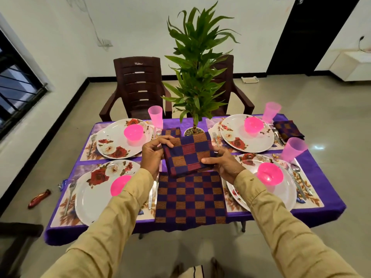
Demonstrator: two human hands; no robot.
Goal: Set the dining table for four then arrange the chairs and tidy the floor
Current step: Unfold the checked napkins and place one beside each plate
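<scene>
1. At the near table edge, centre: flat napkin (190,197), checked purple, red and orange, lies spread on the purple-clothed table (321,213) and reaches its near edge.
2. Just beyond it: held napkin (188,155), same check, folded into a thick square and lifted off the table. Left hand (152,155) grips its left edge, fingers curled over the top. Right hand (222,163) grips the near right corner, thumb on top, fingers wrapped under. Tan sleeves (124,207) on both arms.
3. Near places: near-left plate (90,201), rose print, carries near-left bowl (120,187), pink, partly hidden by a sleeve; fork (70,195) to its left. Near-right plate (285,195) carries near-right bowl (270,176); spoon (297,169) to its right, side cup (293,149) just beyond.
4. Floor, left of the table: red object (39,198); blue wrapper (63,184) nearer the table.
5. Far places: far-left plate (114,143) with far-left bowl (133,132), left cup (155,116) at its far right. Far-right plate (236,133) with far-right bowl (253,125), right cup (271,112) beyond, corner napkin (289,130) folded to its right.
6. Far centre: hidden napkin (171,131) peeks out behind the held one, beside the pot (190,131) of a tall plant (198,67).
7. Beyond the table: left chair (138,87) and right chair (232,87), dark brown, side by side; the plant covers much of the right one.
</scene>
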